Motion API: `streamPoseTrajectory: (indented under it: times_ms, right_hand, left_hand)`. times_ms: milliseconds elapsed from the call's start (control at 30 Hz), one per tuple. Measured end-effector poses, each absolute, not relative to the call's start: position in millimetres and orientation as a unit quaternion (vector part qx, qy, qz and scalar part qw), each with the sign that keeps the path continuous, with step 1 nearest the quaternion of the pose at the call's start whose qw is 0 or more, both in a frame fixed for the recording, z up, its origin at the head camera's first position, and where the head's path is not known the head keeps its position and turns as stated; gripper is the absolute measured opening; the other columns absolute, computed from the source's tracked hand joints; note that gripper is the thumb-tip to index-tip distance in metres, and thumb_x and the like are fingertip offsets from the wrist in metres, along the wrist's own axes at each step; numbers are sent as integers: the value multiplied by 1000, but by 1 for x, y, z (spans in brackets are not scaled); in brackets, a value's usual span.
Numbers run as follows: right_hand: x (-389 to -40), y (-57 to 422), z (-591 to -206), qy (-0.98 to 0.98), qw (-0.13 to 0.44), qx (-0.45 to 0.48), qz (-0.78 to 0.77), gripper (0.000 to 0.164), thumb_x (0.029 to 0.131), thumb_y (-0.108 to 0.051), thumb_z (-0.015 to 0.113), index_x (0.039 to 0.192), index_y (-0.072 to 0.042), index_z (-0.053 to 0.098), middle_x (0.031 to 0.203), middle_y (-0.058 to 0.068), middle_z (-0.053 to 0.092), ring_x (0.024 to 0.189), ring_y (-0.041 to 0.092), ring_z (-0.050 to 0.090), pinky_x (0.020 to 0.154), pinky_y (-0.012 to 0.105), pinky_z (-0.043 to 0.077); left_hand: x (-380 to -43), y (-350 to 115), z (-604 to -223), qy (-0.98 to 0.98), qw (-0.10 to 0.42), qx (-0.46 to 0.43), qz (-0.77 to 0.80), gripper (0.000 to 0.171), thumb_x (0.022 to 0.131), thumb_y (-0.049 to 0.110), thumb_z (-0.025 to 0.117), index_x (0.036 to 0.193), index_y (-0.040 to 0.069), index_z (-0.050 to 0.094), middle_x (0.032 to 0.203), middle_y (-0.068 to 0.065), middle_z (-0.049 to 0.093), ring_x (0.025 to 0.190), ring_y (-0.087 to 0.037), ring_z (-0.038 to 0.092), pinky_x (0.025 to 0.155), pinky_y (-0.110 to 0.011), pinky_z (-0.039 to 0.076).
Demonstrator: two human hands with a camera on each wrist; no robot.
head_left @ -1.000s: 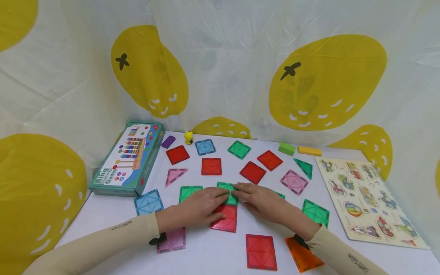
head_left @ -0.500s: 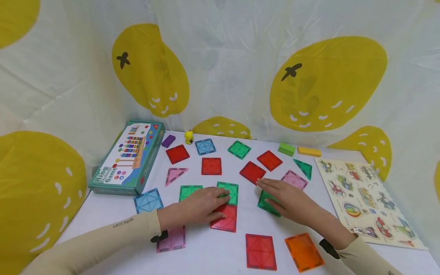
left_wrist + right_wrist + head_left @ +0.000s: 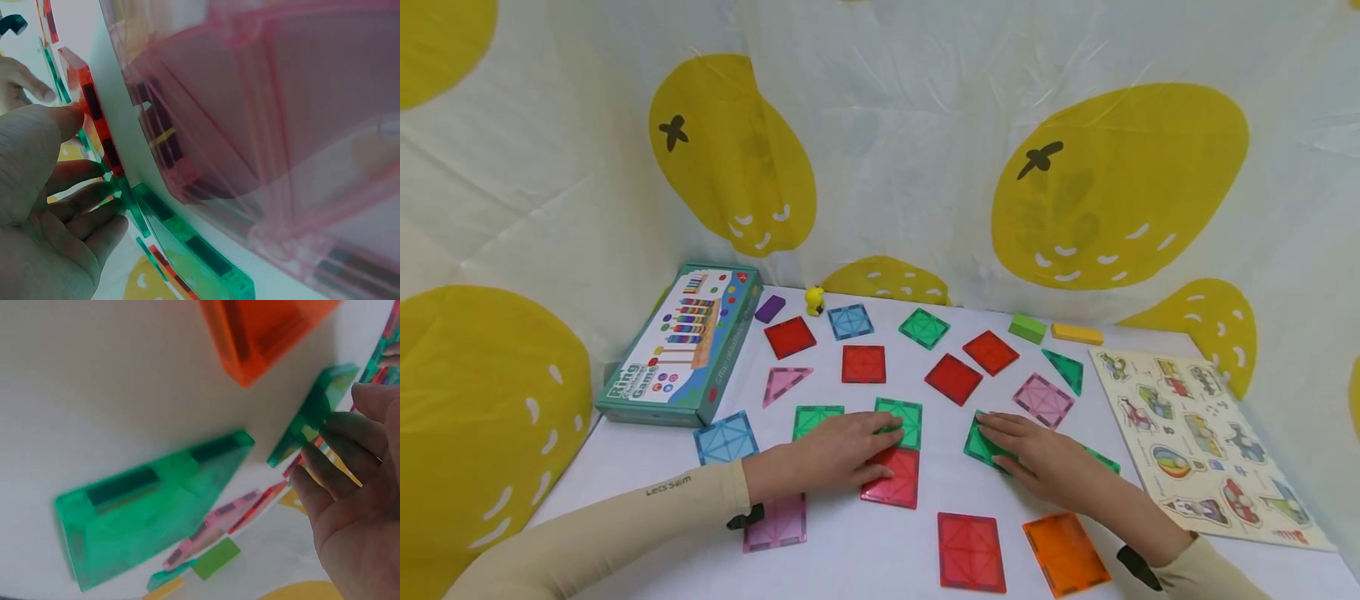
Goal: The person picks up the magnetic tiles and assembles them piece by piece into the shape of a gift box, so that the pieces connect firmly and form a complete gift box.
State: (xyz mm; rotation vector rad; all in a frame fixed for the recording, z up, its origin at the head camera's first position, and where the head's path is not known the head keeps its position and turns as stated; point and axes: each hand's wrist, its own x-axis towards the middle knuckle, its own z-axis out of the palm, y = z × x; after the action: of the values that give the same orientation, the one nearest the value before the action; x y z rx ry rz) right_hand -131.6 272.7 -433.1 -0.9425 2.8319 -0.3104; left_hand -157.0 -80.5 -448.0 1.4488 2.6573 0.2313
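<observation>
My left hand [image 3: 850,446] lies over a green magnetic tile [image 3: 908,421] and the red magnetic tile [image 3: 901,487] set edge to edge below it. In the left wrist view the thumb is at the red tile [image 3: 94,119], with the other fingers by the green one. My right hand [image 3: 1041,458] rests relaxed fingers on a separate green tile [image 3: 979,446], to the right of that pair. The right wrist view shows the fingertips at this tile's [image 3: 312,412] near face. Part of another green tile [image 3: 1103,460] shows beyond the right hand, which hides the remainder.
Loose tiles surround the hands, among them a red one [image 3: 972,554], an orange one [image 3: 1066,554], a pink one [image 3: 778,525] and a blue one [image 3: 727,437]. A game box [image 3: 677,350] stands left, a picture puzzle board [image 3: 1206,450] right. Small blocks [image 3: 1027,327] line the back.
My right hand has left the green and red pair, gone right and come down onto the separate green tile. My left hand stays in place.
</observation>
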Motion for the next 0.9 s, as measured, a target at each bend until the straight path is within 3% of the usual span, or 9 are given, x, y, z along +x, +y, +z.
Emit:
streamPoseTrajectory:
  times_ms: [300, 900]
  right_hand:
    - [-129, 269, -442, 937, 66, -323, -115, 56, 102, -20, 73, 154, -8, 56, 160, 8, 50, 147, 35, 44, 97, 49, 56]
    - [-138, 247, -441, 915, 67, -369, -147, 54, 104, -17, 70, 155, -8, 55, 162, 5, 48, 149, 30, 42, 104, 46, 51]
  left_hand:
    - [-155, -80, -449, 875, 53, 475, 79, 67, 104, 48, 66, 157, 10, 52, 161, -7, 47, 148, -22, 43, 112, -36, 45]
    - [-155, -78, -451, 875, 50, 477, 69, 68, 104, 48, 66, 158, 10, 51, 160, -7, 46, 148, -21, 42, 107, -34, 49]
